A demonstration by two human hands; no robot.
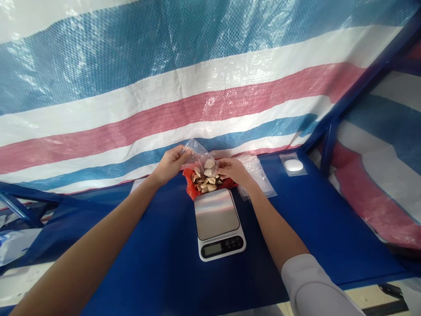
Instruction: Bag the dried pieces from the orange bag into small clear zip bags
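My left hand [173,163] pinches the edge of a clear plastic bag [196,152] and holds it tilted above a red bag [190,184]. Several pale dried slices [207,186], perhaps mushroom, fill the red bag. A few similar pieces show in or behind the clear bag. Beside its right end is my right hand [233,169], fingers closed together at the pieces; whether it grips the bag or a slice is hidden. Just in front of the red bag lies a kitchen scale [217,215] with a bare steel plate.
Flat clear zip bags [259,177] are stacked right of my right hand. Farther right, a small bag with a white oval object [293,165] lies on the blue table [158,259]. A striped tarp [164,96] rises behind, with a blue metal frame [329,127] at right.
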